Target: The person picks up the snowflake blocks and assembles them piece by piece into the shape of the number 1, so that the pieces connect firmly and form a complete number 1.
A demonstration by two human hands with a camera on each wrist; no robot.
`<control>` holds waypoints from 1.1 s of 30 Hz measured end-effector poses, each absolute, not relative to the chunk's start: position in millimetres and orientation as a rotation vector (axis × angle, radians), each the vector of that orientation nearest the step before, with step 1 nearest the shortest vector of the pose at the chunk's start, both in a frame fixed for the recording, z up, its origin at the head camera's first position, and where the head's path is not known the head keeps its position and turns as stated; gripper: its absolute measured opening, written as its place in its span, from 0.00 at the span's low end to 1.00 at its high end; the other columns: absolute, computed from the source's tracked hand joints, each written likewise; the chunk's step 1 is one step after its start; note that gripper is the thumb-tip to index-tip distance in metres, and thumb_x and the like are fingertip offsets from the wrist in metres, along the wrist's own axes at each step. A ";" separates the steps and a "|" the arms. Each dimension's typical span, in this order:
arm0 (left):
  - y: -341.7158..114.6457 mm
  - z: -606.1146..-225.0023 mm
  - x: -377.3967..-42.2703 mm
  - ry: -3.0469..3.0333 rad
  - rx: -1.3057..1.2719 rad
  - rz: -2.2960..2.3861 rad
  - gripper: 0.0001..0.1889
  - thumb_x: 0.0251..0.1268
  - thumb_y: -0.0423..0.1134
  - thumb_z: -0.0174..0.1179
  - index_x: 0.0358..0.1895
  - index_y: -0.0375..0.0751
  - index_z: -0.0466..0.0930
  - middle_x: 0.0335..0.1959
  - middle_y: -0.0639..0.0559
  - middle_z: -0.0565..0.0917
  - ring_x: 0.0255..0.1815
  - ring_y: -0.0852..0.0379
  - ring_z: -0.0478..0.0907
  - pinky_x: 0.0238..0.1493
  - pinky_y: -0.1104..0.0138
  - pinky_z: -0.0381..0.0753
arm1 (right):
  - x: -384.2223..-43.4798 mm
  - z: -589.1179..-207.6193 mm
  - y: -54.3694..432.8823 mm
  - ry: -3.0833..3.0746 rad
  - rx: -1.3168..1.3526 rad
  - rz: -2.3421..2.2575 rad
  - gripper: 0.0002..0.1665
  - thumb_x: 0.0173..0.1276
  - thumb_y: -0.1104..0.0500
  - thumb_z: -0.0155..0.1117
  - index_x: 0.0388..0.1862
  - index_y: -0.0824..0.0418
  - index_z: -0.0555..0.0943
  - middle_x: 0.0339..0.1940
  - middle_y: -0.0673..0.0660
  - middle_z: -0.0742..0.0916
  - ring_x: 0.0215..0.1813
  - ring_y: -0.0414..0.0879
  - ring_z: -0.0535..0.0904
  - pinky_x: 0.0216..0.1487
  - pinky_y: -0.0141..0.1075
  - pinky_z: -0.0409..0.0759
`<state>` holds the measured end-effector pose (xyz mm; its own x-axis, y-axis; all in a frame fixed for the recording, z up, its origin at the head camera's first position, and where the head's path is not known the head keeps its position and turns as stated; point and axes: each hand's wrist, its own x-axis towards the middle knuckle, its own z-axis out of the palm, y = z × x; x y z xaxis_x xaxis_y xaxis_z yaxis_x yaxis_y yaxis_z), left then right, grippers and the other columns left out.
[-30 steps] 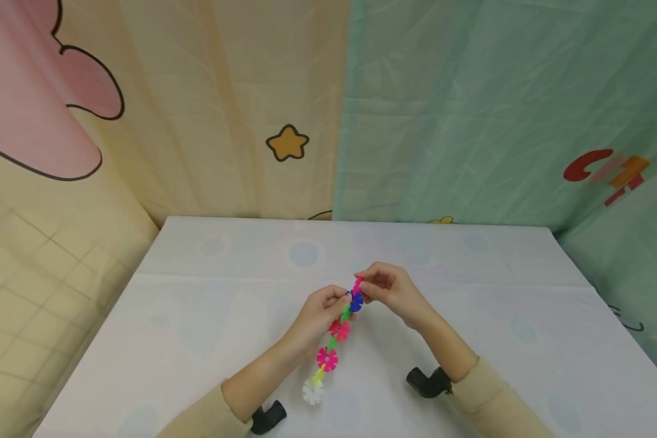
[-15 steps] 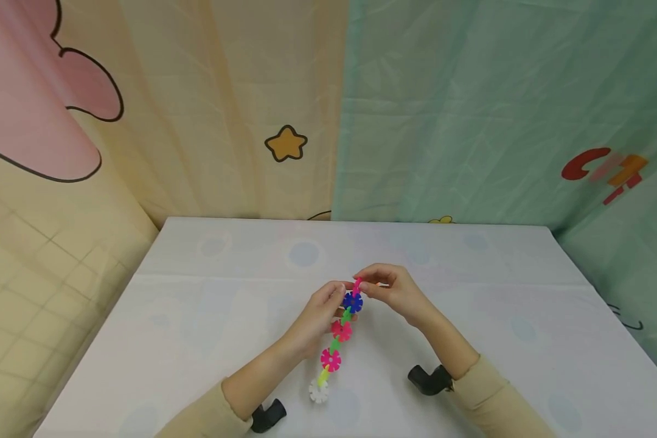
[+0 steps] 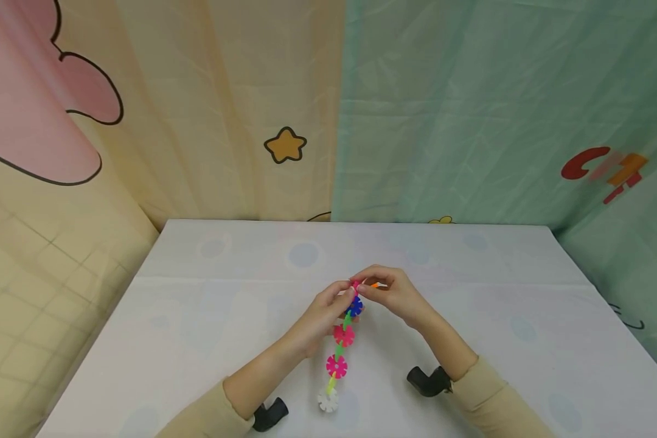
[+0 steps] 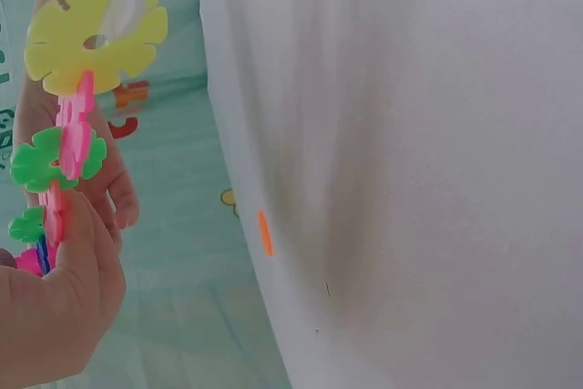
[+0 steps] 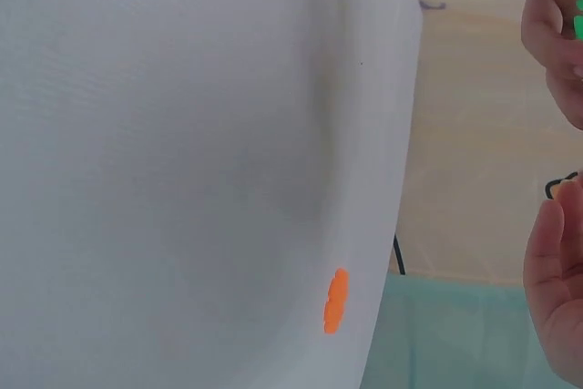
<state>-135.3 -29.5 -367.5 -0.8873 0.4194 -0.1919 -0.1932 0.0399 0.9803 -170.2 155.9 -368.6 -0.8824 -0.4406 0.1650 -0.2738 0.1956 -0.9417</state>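
A chain of linked plastic snowflake discs hangs from the two hands over the table. In the head view it runs from a pink disc (image 3: 356,285) at the top through a blue disc (image 3: 354,306), green and pink ones and a yellow disc (image 3: 331,384) to a white disc (image 3: 328,401). My left hand (image 3: 323,313) pinches the upper end, its thumb at the pink disc just above the blue one. From the other side, the right hand (image 3: 396,293) pinches that same pink disc between thumb and fingertips. Fingers partly hide the top joint.
An orange disc (image 5: 336,301) lies on the white-covered table (image 3: 208,340) beyond the right hand, seen nearly edge-on. Black wrist mounts (image 3: 429,382) sit at both sleeves. Patterned curtains (image 3: 241,91) hang behind the table.
The left fingers have let go around the blue disc and moved up to the pink one. The chain's lower end has swung right and hangs straighter. The right hand keeps its pinch.
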 end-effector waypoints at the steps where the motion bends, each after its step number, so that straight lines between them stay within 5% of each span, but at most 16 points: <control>1: -29.4 -367.2 -135.2 1.892 0.228 1.900 0.26 0.70 0.54 0.47 0.62 0.40 0.65 0.45 0.43 0.80 0.44 0.45 0.77 0.33 0.66 0.76 | -170.1 -368.6 156.0 2.316 -0.696 -1.773 0.09 0.64 0.63 0.62 0.43 0.63 0.83 0.42 0.55 0.84 0.46 0.51 0.78 0.46 0.42 0.78; 8: -30.3 -365.6 -134.5 1.911 0.234 1.899 0.24 0.70 0.53 0.47 0.63 0.44 0.65 0.46 0.40 0.80 0.43 0.48 0.78 0.35 0.65 0.77 | -172.3 -367.4 159.7 2.365 -0.649 -1.734 0.16 0.65 0.62 0.61 0.52 0.63 0.79 0.47 0.60 0.82 0.46 0.53 0.77 0.45 0.45 0.79; 16: -32.6 -366.0 -136.1 1.934 0.216 1.884 0.23 0.70 0.52 0.48 0.64 0.45 0.65 0.47 0.39 0.79 0.41 0.54 0.77 0.37 0.64 0.79 | -184.3 -372.4 172.9 2.341 -0.477 -1.783 0.18 0.66 0.60 0.61 0.53 0.66 0.77 0.49 0.68 0.79 0.48 0.68 0.75 0.44 0.38 0.79; 33: -39.0 -369.7 -141.7 1.940 0.183 1.898 0.23 0.71 0.50 0.48 0.64 0.44 0.65 0.48 0.40 0.80 0.40 0.57 0.78 0.37 0.64 0.80 | -215.5 -395.4 190.1 2.402 -0.112 -1.501 0.20 0.64 0.62 0.61 0.54 0.69 0.75 0.39 0.59 0.80 0.41 0.55 0.77 0.43 0.37 0.80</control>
